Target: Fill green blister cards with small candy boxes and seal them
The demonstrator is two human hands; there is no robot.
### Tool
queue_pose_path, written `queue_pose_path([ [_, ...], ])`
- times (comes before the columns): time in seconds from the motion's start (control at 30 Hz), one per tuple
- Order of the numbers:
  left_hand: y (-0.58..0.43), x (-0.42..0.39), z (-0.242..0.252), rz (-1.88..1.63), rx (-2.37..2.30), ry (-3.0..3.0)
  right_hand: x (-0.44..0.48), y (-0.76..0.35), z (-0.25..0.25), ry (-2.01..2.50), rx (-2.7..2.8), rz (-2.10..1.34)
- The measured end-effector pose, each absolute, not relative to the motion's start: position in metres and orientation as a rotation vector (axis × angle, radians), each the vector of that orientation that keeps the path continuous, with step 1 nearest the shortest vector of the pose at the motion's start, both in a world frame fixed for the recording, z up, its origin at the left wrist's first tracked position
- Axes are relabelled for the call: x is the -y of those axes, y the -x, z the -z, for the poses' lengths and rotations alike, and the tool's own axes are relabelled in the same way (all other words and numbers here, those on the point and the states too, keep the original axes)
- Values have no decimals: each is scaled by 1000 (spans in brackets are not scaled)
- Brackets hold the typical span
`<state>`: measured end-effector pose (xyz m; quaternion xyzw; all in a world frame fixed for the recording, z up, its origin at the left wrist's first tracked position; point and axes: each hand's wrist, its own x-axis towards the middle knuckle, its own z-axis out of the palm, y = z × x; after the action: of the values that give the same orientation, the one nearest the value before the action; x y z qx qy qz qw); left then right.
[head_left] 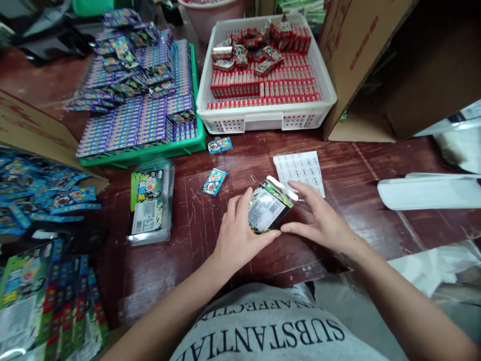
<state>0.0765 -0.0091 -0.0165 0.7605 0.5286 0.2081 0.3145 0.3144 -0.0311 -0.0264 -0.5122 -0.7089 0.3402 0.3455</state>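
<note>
Worn, scratched dark-red wooden bench (356,165) in a cramped packing room w/ cardboard on both sides. Counted: 2 containers at the far edge. The green tray (143,156) is heaped w/ purple boxes (143,100). The white crate (263,120) has red boxes (263,82) in rows, w/ loose ones on top. 2 small blue packets (214,181) lie loose btwn the containers and the hands. 1 sticker sheet (300,168) lies just beyond the right hand (319,220).

1 pouch (267,210) sits tilted at front-centre, above the bench. The left hand (240,230) has its grip clamped on the pouch's left side, and the right hand's grip is closed on the right edge, fingers by the silver top.

To the left lies a stack of flat pouches (150,205), w/ a heap of blue packs (37,195) beyond. An open cardboard box (376,65) blocks the right rear, w/ a white plastic piece (428,191) in front of it.
</note>
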Motion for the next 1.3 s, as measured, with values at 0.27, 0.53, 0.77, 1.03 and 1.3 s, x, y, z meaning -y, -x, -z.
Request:
queue_pose_path([
  [0.27, -66, 8, 36, -829, -1089, -1414, 33, -284, 45, 1181, 1317, -1144],
  [0.53, -50, 12, 39, -712, -920, -1339, 38, -286, 46, 1212, 1415, -1335],
  [0.77, -48, -5, 30, -715, -977, -1521, 45, -279, 48, 1302, 1496, -1188],
  [1.03, -59, -13, 25, -769, -1028, -1306, 39, -279, 36, 1318, 1372, -1097],
  [1.3, -73, -27, 4, -686, -1114, -1331, 21, -286, 19, 1427, 1114, -1328],
])
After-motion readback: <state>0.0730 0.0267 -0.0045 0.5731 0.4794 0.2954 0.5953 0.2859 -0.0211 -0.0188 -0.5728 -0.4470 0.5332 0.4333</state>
